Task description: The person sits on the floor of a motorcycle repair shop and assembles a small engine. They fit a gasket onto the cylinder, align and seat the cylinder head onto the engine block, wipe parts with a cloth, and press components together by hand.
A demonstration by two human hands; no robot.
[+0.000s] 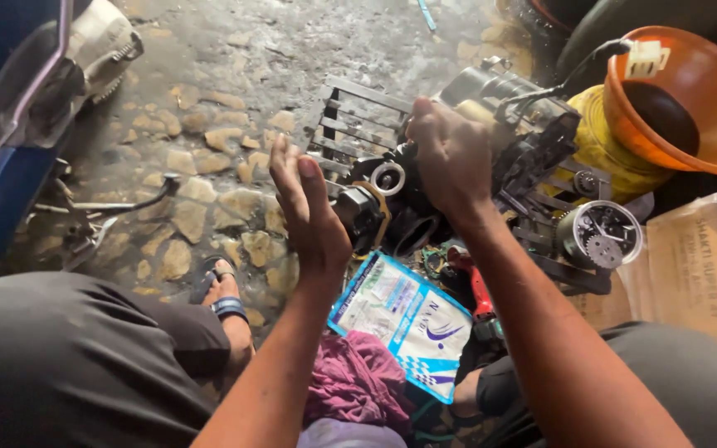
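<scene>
Engine assembly (425, 195), black and greasy, sat on the stone floor (209, 99) between the person's knees, with a round silver bearing ring (388, 177) showing on its near face. Right hand (450, 158) lay on top of the assembly, fingers curled down over it in a grasp. Left hand (309, 211) was released, palm flat and fingers straight, held upright just beside the assembly's left side; contact could not be told. Blue and white plastic pouch (404, 319) lay on the floor just below the assembly, a magenta rag (354, 377) touching its lower left edge, a red-handled tool (479, 290) at its right. Orange funnel (690, 95) rested on a yellow container (603, 145) at upper right, near a round geared part (599, 235)
</scene>
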